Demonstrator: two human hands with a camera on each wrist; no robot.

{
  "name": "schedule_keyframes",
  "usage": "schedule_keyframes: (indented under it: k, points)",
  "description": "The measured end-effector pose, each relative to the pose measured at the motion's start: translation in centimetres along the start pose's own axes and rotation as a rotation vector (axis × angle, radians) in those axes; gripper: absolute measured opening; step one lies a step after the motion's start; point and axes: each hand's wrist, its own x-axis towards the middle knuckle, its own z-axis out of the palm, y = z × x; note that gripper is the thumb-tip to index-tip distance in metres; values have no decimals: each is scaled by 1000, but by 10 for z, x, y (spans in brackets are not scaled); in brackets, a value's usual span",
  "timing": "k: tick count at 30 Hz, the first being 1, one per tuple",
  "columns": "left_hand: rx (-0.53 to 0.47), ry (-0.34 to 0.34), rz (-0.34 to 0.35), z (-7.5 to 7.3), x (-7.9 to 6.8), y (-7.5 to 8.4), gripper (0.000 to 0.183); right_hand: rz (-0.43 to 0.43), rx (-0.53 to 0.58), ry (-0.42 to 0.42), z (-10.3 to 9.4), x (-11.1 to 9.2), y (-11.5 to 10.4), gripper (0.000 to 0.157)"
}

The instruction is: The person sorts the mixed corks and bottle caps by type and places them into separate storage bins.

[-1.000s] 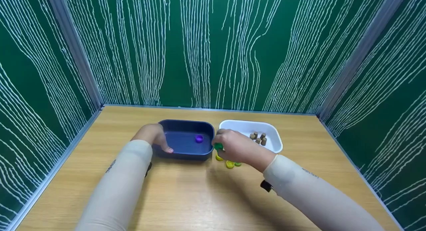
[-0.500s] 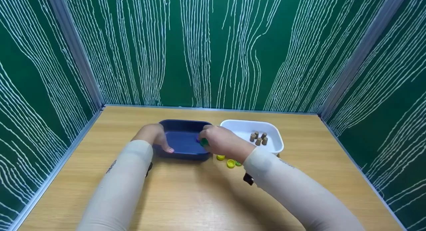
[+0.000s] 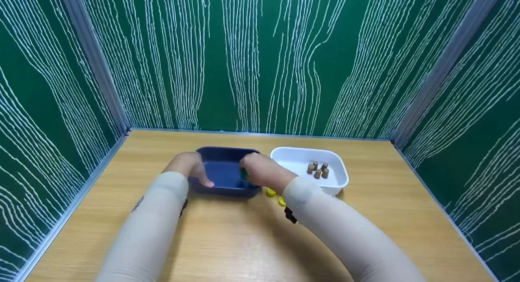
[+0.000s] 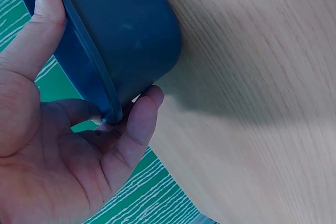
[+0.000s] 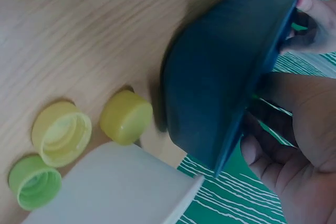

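A dark blue plastic tub [image 3: 227, 192] sits left of the middle of the table. My left hand [image 3: 189, 169] grips its left end, the thumb along the rim and fingers around the wall, as the left wrist view shows. Inside the tub's right part is my right hand [image 3: 262, 170], fingers pointing down and pinching a green bottle cap [image 3: 243, 173]. The purple cap seen there earlier is hidden behind this hand. Close outside the tub lie two yellow bottle caps, one upside down [image 5: 62, 134] and one top up [image 5: 126, 116], and a light green cap [image 5: 35, 182].
To the right stands a white tub [image 3: 339, 187], close beside the blue one, with several cork-like brown cylinders [image 3: 318, 173] inside. The wooden table [image 3: 227, 241] is bounded at the back and sides by green walls [image 3: 211, 70] with white wavy lines.
My right hand has carried the green cap leftward over the blue tub's rim and down inside it, covering the purple cap. The left hand stays on the tub.
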Motion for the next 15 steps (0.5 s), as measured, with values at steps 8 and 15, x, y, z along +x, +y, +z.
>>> schedule_keyframes:
  k: [8,15]
  points:
    - [-39,-1,-31,0,1,0,118,-39,-103,-41,11,13,-2,17]
    - [5,-18,-6,-2,-3,1,118,-33,-116,-41,18,19,1,14]
